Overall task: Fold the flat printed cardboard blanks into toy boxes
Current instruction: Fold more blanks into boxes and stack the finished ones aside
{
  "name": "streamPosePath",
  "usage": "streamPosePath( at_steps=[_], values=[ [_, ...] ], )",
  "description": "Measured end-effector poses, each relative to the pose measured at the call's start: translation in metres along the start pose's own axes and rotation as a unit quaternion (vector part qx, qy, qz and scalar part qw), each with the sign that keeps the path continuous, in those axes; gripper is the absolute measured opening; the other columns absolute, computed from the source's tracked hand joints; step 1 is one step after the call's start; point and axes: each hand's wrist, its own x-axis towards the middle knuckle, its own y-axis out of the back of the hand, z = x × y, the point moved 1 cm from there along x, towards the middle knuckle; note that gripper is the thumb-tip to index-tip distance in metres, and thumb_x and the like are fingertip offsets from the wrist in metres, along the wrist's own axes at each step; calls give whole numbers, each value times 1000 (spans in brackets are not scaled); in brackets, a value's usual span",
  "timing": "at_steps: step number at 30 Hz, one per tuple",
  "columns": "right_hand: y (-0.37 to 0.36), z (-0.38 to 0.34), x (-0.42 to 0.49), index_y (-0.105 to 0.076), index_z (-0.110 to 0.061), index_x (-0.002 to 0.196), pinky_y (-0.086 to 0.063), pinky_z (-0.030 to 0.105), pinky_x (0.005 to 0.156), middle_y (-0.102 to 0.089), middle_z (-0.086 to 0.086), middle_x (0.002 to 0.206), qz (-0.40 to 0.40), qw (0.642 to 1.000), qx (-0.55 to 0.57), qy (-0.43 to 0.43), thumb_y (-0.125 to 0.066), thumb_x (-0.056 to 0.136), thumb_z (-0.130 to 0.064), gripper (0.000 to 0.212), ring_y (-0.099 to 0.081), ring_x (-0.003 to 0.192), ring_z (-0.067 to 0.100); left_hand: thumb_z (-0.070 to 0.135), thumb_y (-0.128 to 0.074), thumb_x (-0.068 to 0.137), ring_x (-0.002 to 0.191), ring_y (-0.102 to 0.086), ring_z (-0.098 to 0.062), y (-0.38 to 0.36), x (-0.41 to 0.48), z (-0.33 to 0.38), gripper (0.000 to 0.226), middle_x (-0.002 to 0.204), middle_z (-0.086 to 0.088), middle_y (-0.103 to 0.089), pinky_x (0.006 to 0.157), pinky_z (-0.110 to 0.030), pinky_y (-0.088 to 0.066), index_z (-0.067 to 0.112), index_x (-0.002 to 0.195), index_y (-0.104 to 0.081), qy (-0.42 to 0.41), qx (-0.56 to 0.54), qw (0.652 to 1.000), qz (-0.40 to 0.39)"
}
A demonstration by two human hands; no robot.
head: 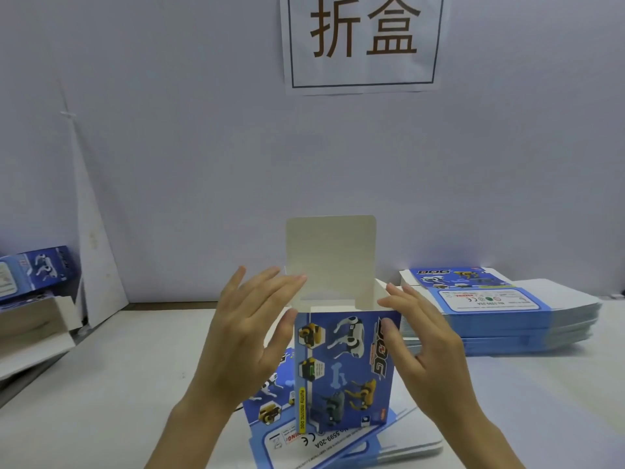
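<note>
STEP: close top of upright blue printed cardboard toy box [345, 370], standing on flat blue blanks [338, 448] at table centre | HANDS: left hand [243, 336] and right hand [422, 346] flank box, fingers spread, thumbs on front top edge, no clamp | METHOD: judged, fold side flaps inward first, then lower white lid flap [333, 258] and tuck squarely | SURFACE: white table [118, 384]; blank stack [507, 309] right, finished boxes [37, 270] left | ROOM: pale wall, paper sign [363, 42].

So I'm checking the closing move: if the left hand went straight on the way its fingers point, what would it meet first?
Probably the upright lid flap of the box: the left hand points up and right, its fingertips already at the flap's left edge. Depth is unclear, so they might pass just in front.
</note>
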Motion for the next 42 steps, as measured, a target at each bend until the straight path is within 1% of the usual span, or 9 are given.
streamPosePath(
  at_steps=[8,12,16,22,25,27,32,37,42],
  values=[
    [0,2,0,-50,-51,107,-50,55,94,-42,-41,123,-13,999,37,-26,-53,85,-39,25,-24,131,-18,25,-38,93,128,-42,-5,-21,-34,18,38,135,4,-49,113,-24,-28,22,129,-50,180,-128,971,94],
    [1,0,0,-51,-55,107,-55,51,88,-39,-46,118,-7,997,56,-54,-51,80,-44,29,-35,135,0,24,-43,92,125,-49,-7,-22,-44,40,37,133,23,-52,107,-48,-39,33,128,-46,299,-207,923,124],
    [-3,-3,-2,-49,-53,111,-60,36,80,-40,-40,119,-3,994,80,-73,-50,78,-45,34,-41,135,11,31,-41,84,117,-59,-13,-20,-48,66,45,126,14,-61,88,-33,-56,36,128,-49,399,-315,855,101],
    [1,-6,-1,-47,-53,112,-57,48,86,-43,-37,119,-15,995,72,-71,-49,79,-44,34,-47,128,12,14,-52,96,85,-62,12,17,7,29,23,83,24,-69,68,0,-43,29,95,-70,389,-194,899,59],
    [-2,-10,-1,-48,-48,116,-55,47,90,-47,-30,123,-15,997,58,-58,-48,81,-42,36,-49,124,7,24,-53,96,66,-59,1,26,34,16,24,72,15,-65,56,-6,-40,28,76,-67,364,-67,927,-57],
    [-1,-11,-1,-48,-44,120,-54,45,93,-51,-21,128,-12,997,49,-53,-48,82,-41,38,-50,124,8,34,-53,95,67,-55,-12,22,43,17,27,72,-2,-66,65,-24,-48,26,70,-60,352,-4,929,-114],
    [1,-9,-1,-46,-47,119,-58,47,83,-54,-13,129,-31,995,57,-71,-48,80,-43,39,-53,125,16,40,-71,82,93,-66,-23,16,53,21,41,103,-5,-73,74,-24,-43,12,112,-69,377,75,913,-133],
    [-2,-16,-2,-43,-52,118,-60,37,81,-49,-26,125,-22,997,45,-58,-48,82,-42,38,-56,120,10,17,-68,79,72,-64,-18,9,56,19,24,96,-7,-69,59,-26,-49,15,104,-67,444,12,873,-204],
    [3,-9,2,-52,-30,131,-59,37,82,-62,-2,126,-25,997,9,-73,-49,82,-42,51,-58,116,14,28,-57,94,106,-59,-14,-1,22,20,50,123,0,-62,87,-26,-49,22,140,-39,484,-227,843,-58]
  ],
)
